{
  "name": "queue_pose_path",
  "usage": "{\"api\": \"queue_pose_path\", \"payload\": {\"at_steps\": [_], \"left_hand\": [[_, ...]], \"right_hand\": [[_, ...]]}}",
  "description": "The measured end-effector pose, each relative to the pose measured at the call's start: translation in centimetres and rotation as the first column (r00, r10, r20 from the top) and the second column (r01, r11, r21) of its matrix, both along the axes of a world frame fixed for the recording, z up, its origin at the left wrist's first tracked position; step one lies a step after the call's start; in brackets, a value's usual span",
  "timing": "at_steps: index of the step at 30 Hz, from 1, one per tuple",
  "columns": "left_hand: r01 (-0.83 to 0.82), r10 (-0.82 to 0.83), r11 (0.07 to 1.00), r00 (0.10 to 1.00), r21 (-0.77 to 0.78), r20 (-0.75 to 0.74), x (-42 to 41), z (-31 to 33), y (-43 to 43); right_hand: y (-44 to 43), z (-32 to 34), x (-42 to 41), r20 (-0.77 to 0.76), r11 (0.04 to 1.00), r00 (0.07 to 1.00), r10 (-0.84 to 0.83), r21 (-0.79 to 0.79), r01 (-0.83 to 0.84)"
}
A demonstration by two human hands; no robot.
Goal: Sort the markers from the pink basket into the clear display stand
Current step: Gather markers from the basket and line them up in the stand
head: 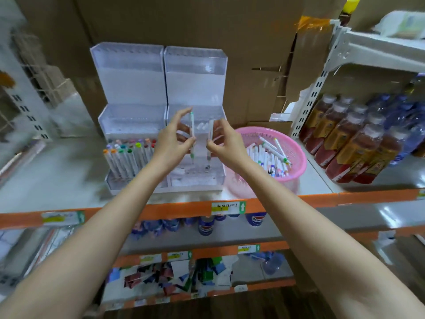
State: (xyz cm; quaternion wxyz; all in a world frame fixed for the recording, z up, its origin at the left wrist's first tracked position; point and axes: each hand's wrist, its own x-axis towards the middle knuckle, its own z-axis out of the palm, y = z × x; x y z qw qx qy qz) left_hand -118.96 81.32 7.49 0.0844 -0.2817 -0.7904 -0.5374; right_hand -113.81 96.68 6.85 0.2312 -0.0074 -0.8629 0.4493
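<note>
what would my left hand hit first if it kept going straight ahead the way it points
Probably the clear display stand right behind the left hand and its green-capped marker, though depth is unclear.

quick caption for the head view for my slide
Left hand holds a green-tipped marker, right hand a second marker, both upright at the clear display stand; pink basket beside it.

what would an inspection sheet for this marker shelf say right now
surface: pale shelf with an orange front edge
job's things: clear display stand, standing markers in its left front tier; pink basket beside it holding loose markers
clutter: bottled drinks right of the basket
grippers: left hand pinches green-capped marker upright; right hand pinches pale marker upright, both over the stand's right half
cables: nothing seen
surroundings: cardboard boxes behind, cans on the shelf below
</note>
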Motion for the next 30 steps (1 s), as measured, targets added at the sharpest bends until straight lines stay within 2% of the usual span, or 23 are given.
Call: {"api": "queue_pose_path", "payload": {"at_steps": [3,12,24,30], "left_hand": [[-0.047,0.047,0.999,0.999,0.011,-0.020,-0.7,-0.1,-3.3],[-0.156,0.155,0.988,0.980,-0.005,-0.125,-2.7,0.1,-9.2],[-0.031,0.023,0.998,0.988,-0.047,-0.153,-4.0,-0.6,-11.9],[0.003,-0.012,0.999,0.988,-0.054,-0.156,-4.4,-0.7,-12.5]], "right_hand": [[-3.1,0.2,-0.9,0.002,0.999,1.000,0.019,0.041,-0.019],[-10.0,-0.5,-3.4,0.000,0.998,0.998,0.062,-0.009,-0.062],[-13.5,-1.5,-4.8,-0.067,0.998,0.996,-0.060,-0.038,0.057],[-14.6,-2.2,-5.1,-0.098,0.994,0.990,-0.106,0.025,0.109]]}}
